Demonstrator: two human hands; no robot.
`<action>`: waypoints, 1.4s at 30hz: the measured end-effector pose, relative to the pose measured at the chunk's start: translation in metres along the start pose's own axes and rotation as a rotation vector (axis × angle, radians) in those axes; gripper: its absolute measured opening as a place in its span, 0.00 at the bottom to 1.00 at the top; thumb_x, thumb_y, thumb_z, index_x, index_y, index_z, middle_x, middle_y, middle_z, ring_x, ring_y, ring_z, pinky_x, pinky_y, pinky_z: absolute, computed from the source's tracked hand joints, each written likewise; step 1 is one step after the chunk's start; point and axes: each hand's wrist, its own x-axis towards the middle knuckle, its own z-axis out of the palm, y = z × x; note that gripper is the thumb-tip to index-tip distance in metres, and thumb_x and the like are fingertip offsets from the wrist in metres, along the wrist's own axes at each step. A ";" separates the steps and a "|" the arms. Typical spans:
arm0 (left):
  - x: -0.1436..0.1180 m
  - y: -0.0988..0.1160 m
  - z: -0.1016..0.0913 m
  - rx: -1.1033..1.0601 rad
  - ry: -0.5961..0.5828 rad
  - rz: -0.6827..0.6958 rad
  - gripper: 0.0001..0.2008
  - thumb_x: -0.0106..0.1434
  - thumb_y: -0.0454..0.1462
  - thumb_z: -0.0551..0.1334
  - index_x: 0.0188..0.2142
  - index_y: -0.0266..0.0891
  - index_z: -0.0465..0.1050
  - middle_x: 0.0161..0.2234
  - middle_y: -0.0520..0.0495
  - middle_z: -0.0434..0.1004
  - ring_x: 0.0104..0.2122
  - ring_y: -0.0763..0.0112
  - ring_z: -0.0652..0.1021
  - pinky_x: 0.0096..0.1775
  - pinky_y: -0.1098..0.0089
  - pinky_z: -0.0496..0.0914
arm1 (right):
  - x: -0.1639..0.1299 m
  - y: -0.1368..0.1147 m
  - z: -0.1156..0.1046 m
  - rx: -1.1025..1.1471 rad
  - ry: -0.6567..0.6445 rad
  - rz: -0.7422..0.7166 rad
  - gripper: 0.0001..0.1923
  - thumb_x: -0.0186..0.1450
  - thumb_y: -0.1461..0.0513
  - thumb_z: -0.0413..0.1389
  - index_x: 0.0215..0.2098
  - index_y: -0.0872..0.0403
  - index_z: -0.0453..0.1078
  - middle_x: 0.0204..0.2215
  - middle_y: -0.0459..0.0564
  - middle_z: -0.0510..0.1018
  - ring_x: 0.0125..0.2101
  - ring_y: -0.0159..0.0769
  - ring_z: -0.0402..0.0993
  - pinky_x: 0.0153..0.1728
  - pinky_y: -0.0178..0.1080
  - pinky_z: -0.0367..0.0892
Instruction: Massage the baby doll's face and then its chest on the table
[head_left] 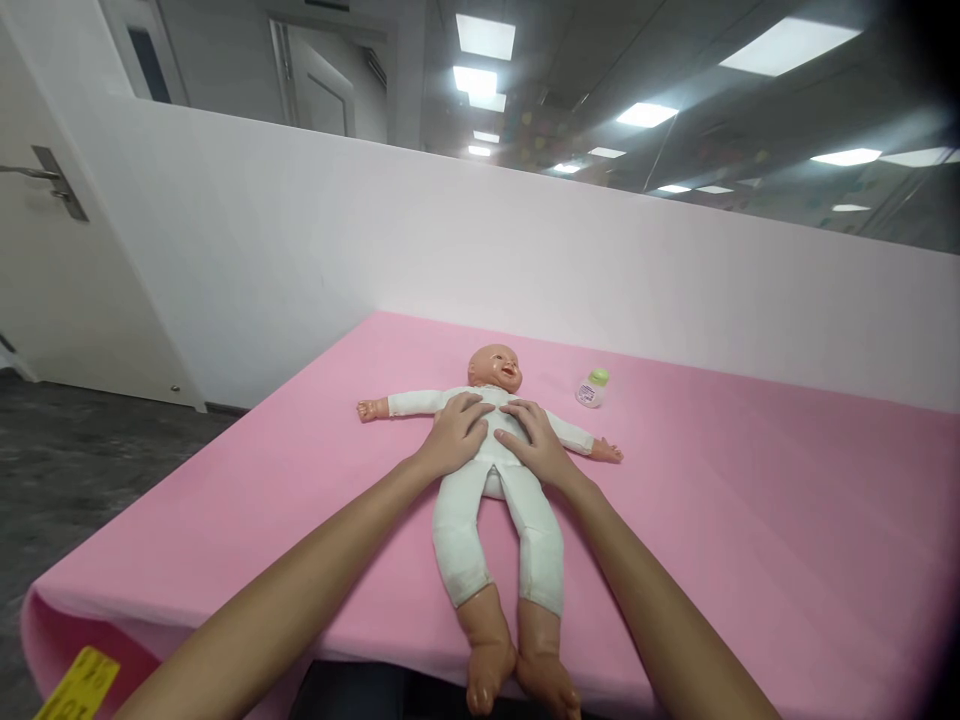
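Note:
A baby doll (495,478) with a white cloth body lies on its back on a pink-covered table (300,470), its head at the far end and its feet at the near edge. Both its arms are spread to the sides. My left hand (455,435) rests flat on the left part of its chest and belly, fingers extended. On the other side my right hand (534,440) lies the same way, fingers apart. A small gap of white cloth shows between the two hands. Neither hand grips anything; my palms are hidden from above.
A small clear bottle (590,392) with a green cap stands right of the doll's head. A white wall (570,270) borders the table's far side. At the left are a door (82,260) and dark floor. A yellow tag (81,686) shows at the lower left.

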 end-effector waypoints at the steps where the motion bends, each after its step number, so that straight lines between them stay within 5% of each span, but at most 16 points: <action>1: 0.000 0.001 -0.001 -0.004 -0.005 -0.003 0.18 0.73 0.41 0.55 0.58 0.46 0.75 0.61 0.42 0.70 0.64 0.54 0.68 0.66 0.46 0.62 | 0.000 0.000 0.000 0.000 0.001 -0.001 0.22 0.69 0.46 0.59 0.57 0.45 0.71 0.59 0.52 0.69 0.64 0.48 0.62 0.68 0.54 0.58; 7: -0.001 0.004 -0.003 -0.028 -0.015 -0.019 0.18 0.72 0.45 0.58 0.58 0.47 0.75 0.60 0.43 0.69 0.64 0.53 0.67 0.67 0.47 0.61 | 0.001 -0.002 -0.001 -0.011 0.020 -0.002 0.19 0.69 0.46 0.59 0.52 0.44 0.73 0.53 0.51 0.72 0.60 0.48 0.65 0.65 0.54 0.62; 12: -0.001 0.010 -0.008 -0.010 -0.016 -0.014 0.15 0.71 0.43 0.59 0.54 0.47 0.76 0.50 0.45 0.73 0.56 0.55 0.71 0.60 0.49 0.66 | 0.001 -0.001 -0.001 -0.013 0.033 -0.009 0.17 0.69 0.47 0.58 0.50 0.44 0.74 0.52 0.51 0.72 0.60 0.48 0.65 0.64 0.55 0.62; 17: 0.000 0.017 -0.009 -0.006 0.001 -0.052 0.10 0.69 0.41 0.60 0.47 0.46 0.77 0.45 0.46 0.74 0.52 0.56 0.73 0.57 0.50 0.67 | -0.002 -0.001 0.001 -0.031 -0.048 0.041 0.32 0.67 0.43 0.59 0.65 0.43 0.66 0.67 0.53 0.61 0.69 0.51 0.54 0.70 0.57 0.53; 21: -0.001 0.014 -0.005 0.049 0.017 -0.063 0.17 0.69 0.42 0.60 0.56 0.45 0.74 0.54 0.43 0.72 0.58 0.52 0.69 0.59 0.47 0.63 | -0.003 -0.001 0.000 -0.055 -0.072 0.061 0.41 0.64 0.42 0.62 0.70 0.45 0.60 0.70 0.55 0.57 0.71 0.53 0.50 0.71 0.58 0.51; 24: 0.000 0.013 -0.004 0.077 0.005 -0.088 0.19 0.69 0.43 0.59 0.58 0.44 0.72 0.60 0.42 0.69 0.63 0.49 0.65 0.62 0.44 0.59 | -0.001 -0.001 -0.001 -0.051 -0.036 0.045 0.37 0.63 0.44 0.64 0.65 0.46 0.66 0.65 0.55 0.64 0.68 0.52 0.56 0.70 0.56 0.54; 30: 0.000 0.016 -0.010 0.007 -0.032 -0.072 0.13 0.65 0.35 0.56 0.47 0.45 0.75 0.48 0.46 0.73 0.55 0.54 0.71 0.57 0.48 0.64 | 0.002 0.000 0.000 -0.022 0.052 0.029 0.17 0.66 0.52 0.61 0.51 0.46 0.75 0.52 0.52 0.72 0.59 0.49 0.65 0.65 0.55 0.62; 38: -0.002 0.013 -0.005 0.020 -0.008 -0.054 0.19 0.68 0.41 0.60 0.57 0.47 0.72 0.58 0.43 0.69 0.61 0.52 0.67 0.62 0.48 0.61 | -0.001 0.004 0.000 0.007 -0.053 0.070 0.37 0.63 0.46 0.65 0.67 0.44 0.65 0.70 0.54 0.59 0.71 0.53 0.52 0.71 0.60 0.50; 42: -0.001 0.016 -0.007 0.051 0.036 -0.073 0.10 0.66 0.40 0.62 0.46 0.44 0.74 0.47 0.46 0.74 0.53 0.55 0.72 0.55 0.52 0.65 | 0.001 0.006 -0.001 0.018 -0.010 0.051 0.29 0.65 0.48 0.62 0.62 0.45 0.71 0.65 0.53 0.67 0.67 0.51 0.60 0.69 0.58 0.55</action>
